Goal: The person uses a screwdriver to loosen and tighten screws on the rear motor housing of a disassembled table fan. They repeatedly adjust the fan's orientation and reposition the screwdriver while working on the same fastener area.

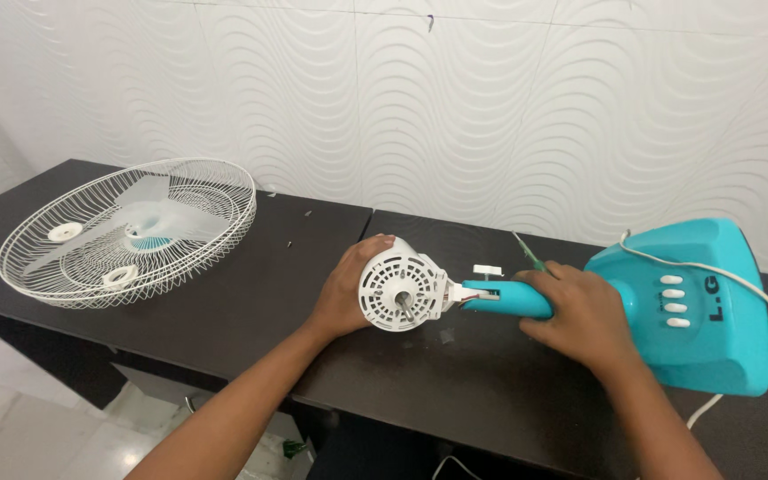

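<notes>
The 2 hands grip a fan lying on the dark desk: the left hand cups the white motor housing, the right hand clasps the turquoise neck. Right of it sits the turquoise base; far left, the white grille.

Left: white wire fan guard fills the far-left dark tabletop.
Middle: bare strip between guard and white motor housing.
Right: turquoise fan base and white cord block passage.
</notes>
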